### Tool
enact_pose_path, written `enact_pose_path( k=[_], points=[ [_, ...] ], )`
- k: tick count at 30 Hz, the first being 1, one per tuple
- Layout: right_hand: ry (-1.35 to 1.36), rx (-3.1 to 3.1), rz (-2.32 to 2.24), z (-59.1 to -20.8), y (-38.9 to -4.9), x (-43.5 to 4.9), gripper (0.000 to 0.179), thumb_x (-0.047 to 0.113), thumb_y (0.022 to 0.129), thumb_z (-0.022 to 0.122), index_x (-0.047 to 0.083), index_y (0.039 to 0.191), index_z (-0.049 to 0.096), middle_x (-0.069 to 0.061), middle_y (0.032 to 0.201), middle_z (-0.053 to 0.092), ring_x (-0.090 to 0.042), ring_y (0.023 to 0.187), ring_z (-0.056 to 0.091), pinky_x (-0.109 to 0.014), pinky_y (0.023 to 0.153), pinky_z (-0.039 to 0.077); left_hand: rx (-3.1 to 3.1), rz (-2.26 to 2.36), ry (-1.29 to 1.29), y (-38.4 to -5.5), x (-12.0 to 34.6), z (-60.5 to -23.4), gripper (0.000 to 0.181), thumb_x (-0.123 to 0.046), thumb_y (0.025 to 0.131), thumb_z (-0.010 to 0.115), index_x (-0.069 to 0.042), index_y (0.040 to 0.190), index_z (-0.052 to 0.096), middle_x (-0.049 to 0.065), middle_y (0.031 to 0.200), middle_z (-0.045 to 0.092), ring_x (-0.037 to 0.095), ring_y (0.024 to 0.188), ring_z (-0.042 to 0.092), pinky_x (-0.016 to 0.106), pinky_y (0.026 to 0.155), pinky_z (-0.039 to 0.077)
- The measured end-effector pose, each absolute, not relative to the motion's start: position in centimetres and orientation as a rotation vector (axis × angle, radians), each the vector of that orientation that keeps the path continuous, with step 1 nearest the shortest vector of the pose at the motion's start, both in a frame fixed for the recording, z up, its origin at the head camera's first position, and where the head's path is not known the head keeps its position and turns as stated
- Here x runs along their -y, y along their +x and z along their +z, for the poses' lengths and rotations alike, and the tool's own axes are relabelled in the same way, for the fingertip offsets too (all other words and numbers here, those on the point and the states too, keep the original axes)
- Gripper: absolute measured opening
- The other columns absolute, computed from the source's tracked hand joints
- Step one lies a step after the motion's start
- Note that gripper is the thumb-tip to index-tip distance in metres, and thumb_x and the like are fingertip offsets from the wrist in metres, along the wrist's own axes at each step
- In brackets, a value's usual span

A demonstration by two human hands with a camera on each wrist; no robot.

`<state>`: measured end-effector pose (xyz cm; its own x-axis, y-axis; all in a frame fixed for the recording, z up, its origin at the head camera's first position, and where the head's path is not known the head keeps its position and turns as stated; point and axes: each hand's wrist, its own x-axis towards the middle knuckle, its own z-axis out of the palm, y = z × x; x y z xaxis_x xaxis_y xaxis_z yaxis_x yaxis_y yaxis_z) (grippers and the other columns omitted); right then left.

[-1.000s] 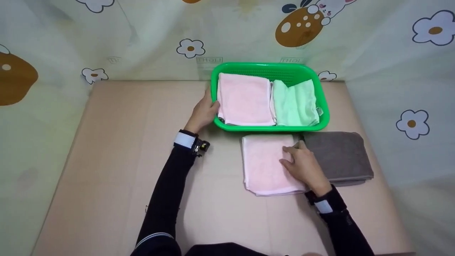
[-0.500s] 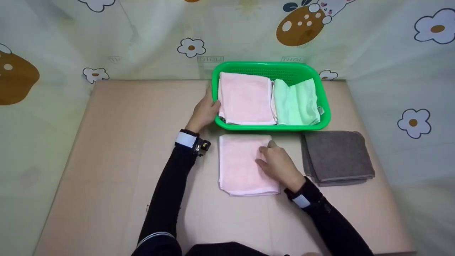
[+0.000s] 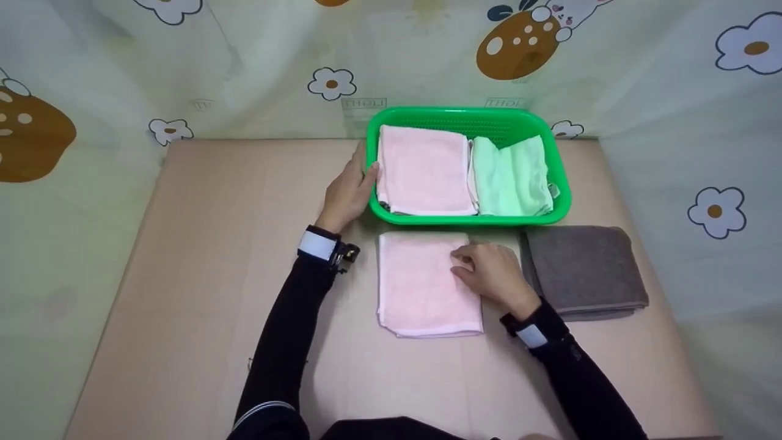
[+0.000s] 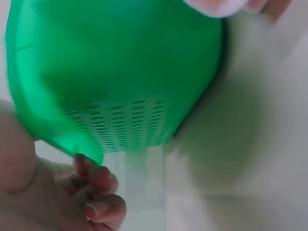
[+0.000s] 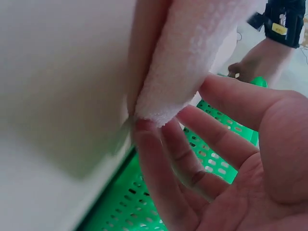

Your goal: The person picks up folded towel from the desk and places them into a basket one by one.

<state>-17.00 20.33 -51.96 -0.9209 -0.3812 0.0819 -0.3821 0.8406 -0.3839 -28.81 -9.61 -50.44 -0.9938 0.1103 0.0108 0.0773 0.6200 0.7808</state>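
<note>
My left hand [image 3: 348, 194] is at the left end of a green plastic basket [image 3: 467, 220], thumb at the rim and fingers along the outside. In the left wrist view, curled fingers [image 4: 98, 185] meet the basket's rim. In front of the basket lies a folded pink towel [image 3: 421, 287]. My right hand [image 3: 493, 272] is over that towel's right edge. The right wrist view shows the thumb against one side of the towel's thick fold [image 5: 180, 72] and fingertips at the other, pinching it. Inside the basket sit another folded pink towel [image 3: 427, 171] and a light green towel [image 3: 513, 177].
A folded grey towel [image 3: 580, 269] lies to the right of the right hand, near the beige table's [image 3: 244, 293] right side. Patterned pale sheeting [image 3: 256, 73] closes off the back and both sides. The basket stands against the back.
The pink towel in front has slid left with my right hand, away from the grey towel. Since then the towel has stayed put and that hand has turned slightly. The left thumb has shifted slightly upward.
</note>
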Motion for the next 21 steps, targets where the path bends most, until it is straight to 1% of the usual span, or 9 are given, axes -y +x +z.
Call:
enact_pose_path(
  k=[3, 5, 8, 9, 12, 14, 16, 19, 21],
  points=[
    [0.599, 3.027, 0.699, -52.0, -17.0, -20.6, 0.025, 0.019, 0.085, 0.084, 0.009, 0.107, 0.080, -0.006, 0.089, 0.068, -0.021, 0.075, 0.064, -0.041, 0.067, 0.052, -2.830, 1.275, 0.085, -27.5, 10.2, -50.3, 0.076, -0.057, 0.110, 0.024, -0.009, 0.167, 0.009, 0.018, 0.169, 0.029, 0.039, 0.142, 0.049, 0.056, 0.112, 0.042],
    [0.562, 3.034, 0.775, -52.0, -17.2, -20.7, 0.026, 0.019, 0.085, 0.085, 0.006, 0.106, 0.076, -0.008, 0.090, 0.065, -0.021, 0.074, 0.061, -0.039, 0.068, 0.051, -2.854, 1.231, 0.021, -26.3, 10.7, -50.3, 0.076, -0.058, 0.110, 0.023, -0.004, 0.163, 0.018, 0.024, 0.161, 0.040, 0.043, 0.124, 0.061, 0.055, 0.099, 0.050],
    [0.478, 3.059, 0.862, -52.0, -17.5, -21.0, 0.032, 0.021, 0.086, 0.084, 0.006, 0.109, 0.068, -0.009, 0.092, 0.064, -0.022, 0.077, 0.060, -0.038, 0.069, 0.051, -2.856, 1.101, 0.013, -23.6, 11.9, -50.3, 0.074, -0.056, 0.110, 0.029, 0.005, 0.151, 0.034, 0.030, 0.139, 0.058, 0.045, 0.100, 0.067, 0.054, 0.084, 0.053],
    [0.438, 3.079, 0.872, -52.0, -17.6, -21.1, 0.035, 0.024, 0.087, 0.084, 0.006, 0.110, 0.065, -0.009, 0.090, 0.064, -0.023, 0.077, 0.060, -0.038, 0.068, 0.050, -2.845, 1.036, 0.032, -22.7, 12.2, -50.4, 0.074, -0.055, 0.110, 0.031, 0.008, 0.148, 0.038, 0.031, 0.132, 0.061, 0.045, 0.100, 0.067, 0.054, 0.085, 0.054],
    [0.335, 3.166, 0.865, -52.0, -17.6, -21.4, 0.047, 0.037, 0.090, 0.080, 0.004, 0.115, 0.058, -0.008, 0.085, 0.062, -0.025, 0.075, 0.061, -0.037, 0.066, 0.049, -2.741, 0.878, 0.113, -19.8, 12.2, -50.6, 0.072, -0.057, 0.108, 0.039, 0.010, 0.125, 0.060, 0.025, 0.104, 0.070, 0.039, 0.087, 0.068, 0.049, 0.079, 0.055],
    [0.274, 3.221, 0.823, -52.1, -17.5, -21.6, 0.052, 0.048, 0.092, 0.075, 0.003, 0.112, 0.057, -0.007, 0.078, 0.060, -0.025, 0.072, 0.059, -0.036, 0.064, 0.046, -2.662, 0.808, 0.154, -18.4, 11.4, -51.0, 0.072, -0.063, 0.105, 0.040, 0.003, 0.101, 0.068, 0.015, 0.083, 0.066, 0.030, 0.073, 0.063, 0.042, 0.069, 0.051],
    [0.249, 3.255, 0.780, -52.2, -17.3, -21.7, 0.056, 0.057, 0.093, 0.069, 0.003, 0.102, 0.059, -0.007, 0.076, 0.059, -0.026, 0.072, 0.058, -0.037, 0.064, 0.045, -2.624, 0.767, 0.189, -17.5, 10.2, -51.4, 0.072, -0.071, 0.101, 0.040, -0.006, 0.080, 0.064, 0.005, 0.070, 0.056, 0.023, 0.064, 0.054, 0.035, 0.062, 0.044],
    [0.256, 3.268, 0.713, -52.5, -17.0, -21.6, 0.059, 0.063, 0.095, 0.062, 0.005, 0.086, 0.060, -0.009, 0.073, 0.059, -0.029, 0.070, 0.059, -0.040, 0.064, 0.045, -2.649, 0.700, 0.257, -16.7, 8.4, -52.1, 0.072, -0.079, 0.096, 0.040, -0.012, 0.072, 0.054, 0.000, 0.064, 0.047, 0.020, 0.060, 0.049, 0.033, 0.058, 0.038],
    [0.292, 3.271, 0.676, -52.6, -16.8, -21.3, 0.061, 0.063, 0.096, 0.061, 0.002, 0.086, 0.062, -0.013, 0.074, 0.061, -0.033, 0.071, 0.063, -0.045, 0.066, 0.048, -2.690, 0.663, 0.298, -16.3, 7.4, -52.4, 0.071, -0.079, 0.095, 0.042, -0.013, 0.071, 0.054, 0.000, 0.062, 0.048, 0.021, 0.059, 0.051, 0.033, 0.057, 0.038]
  ],
)
